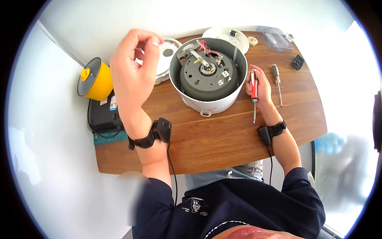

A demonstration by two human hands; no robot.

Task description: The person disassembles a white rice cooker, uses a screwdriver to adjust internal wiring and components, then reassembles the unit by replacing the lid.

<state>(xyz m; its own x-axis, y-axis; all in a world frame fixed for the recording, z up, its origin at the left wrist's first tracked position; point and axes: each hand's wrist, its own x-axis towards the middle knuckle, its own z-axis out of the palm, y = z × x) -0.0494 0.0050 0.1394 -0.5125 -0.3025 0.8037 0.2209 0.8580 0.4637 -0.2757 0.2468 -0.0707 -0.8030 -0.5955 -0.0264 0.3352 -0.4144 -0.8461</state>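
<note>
My left hand point(134, 73) is raised at the left of the appliance, thumb and forefinger pinched together. Whether something small sits between the fingertips cannot be made out. In my right hand point(260, 89) is a red screwdriver point(254, 85), its metal shaft pointing down toward me. Between both hands stands an opened round appliance body point(211, 105), white outside and grey inside. Its dark grey inner drum point(201, 81) shows a central round fitting, a metal bracket and red and white wires point(205, 46). The right hand is close beside its wall.
Behind the appliance lie a white ring-shaped part point(165, 65) and a white round cover point(227, 36). A grey-handled screwdriver point(276, 75), a small black part point(297, 62) and a clear plastic tray point(274, 39) rest at right. At left, a yellow pot point(99, 83) stands by a black case point(104, 115).
</note>
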